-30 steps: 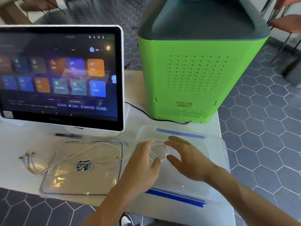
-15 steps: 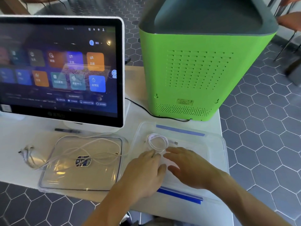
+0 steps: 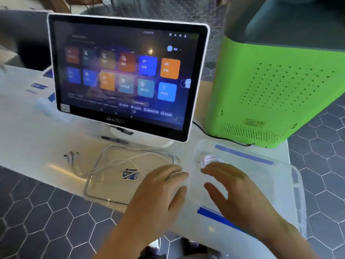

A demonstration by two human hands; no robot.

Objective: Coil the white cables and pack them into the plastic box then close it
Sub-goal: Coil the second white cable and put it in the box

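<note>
A small coiled white cable lies in the far left corner of the clear plastic box with blue tape strips. My right hand hovers over the box just in front of the coil, fingers spread, holding nothing. My left hand is at the box's left edge, fingers apart and empty. A loose white cable sprawls across the clear lid, which lies flat to the left; its plug ends rest on the white table.
A touchscreen monitor on a white stand stands behind the lid. A large green machine stands behind the box, its black cord running along the table. A dark pen lies near the stand. Hexagon-tiled floor surrounds the table.
The coil left my hands and now lies in the box corner. Both hands drew back toward me and opened; my left hand shifted to the box's left edge. The view swung left.
</note>
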